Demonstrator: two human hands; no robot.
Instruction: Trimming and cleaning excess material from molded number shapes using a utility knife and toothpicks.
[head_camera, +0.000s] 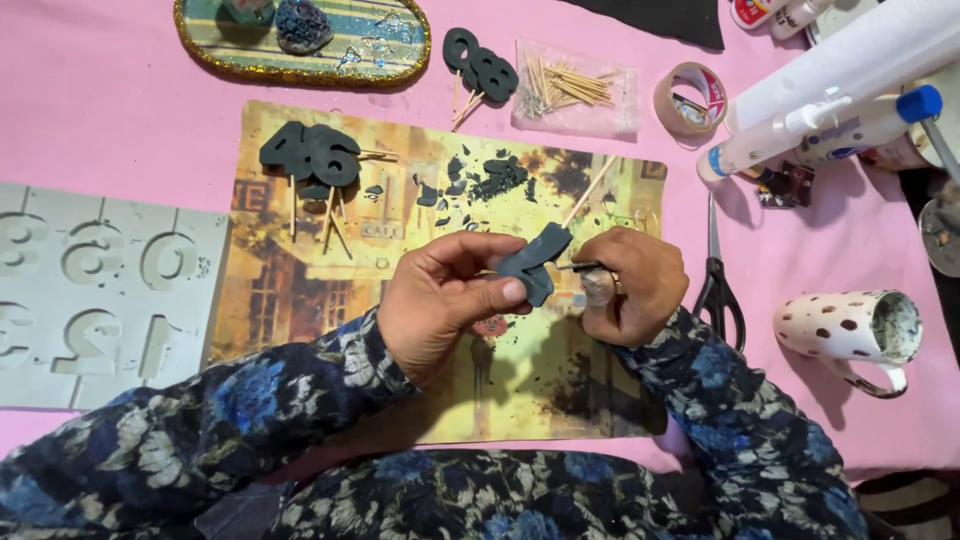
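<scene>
My left hand (445, 300) pinches a dark grey number-shaped piece (533, 262) on a thin wooden stick, held above a printed placemat (300, 300). My right hand (628, 285) is closed round a small pale-handled tool (597, 285), its thin dark tip touching the piece's edge. Dark grey scraps (490, 180) lie scattered on the mat just beyond my hands. More grey numbers on sticks (312, 155) rest at the mat's far left.
A grey number mould (90, 290) lies at left. Black scissors (718, 290) and a spotted mug on its side (850, 330) sit at right. Behind are a tape roll (690, 100), a bag of toothpicks (575, 90), white glue bottles (830, 80), a glittered oval tray (300, 40) and more grey numbers (480, 70).
</scene>
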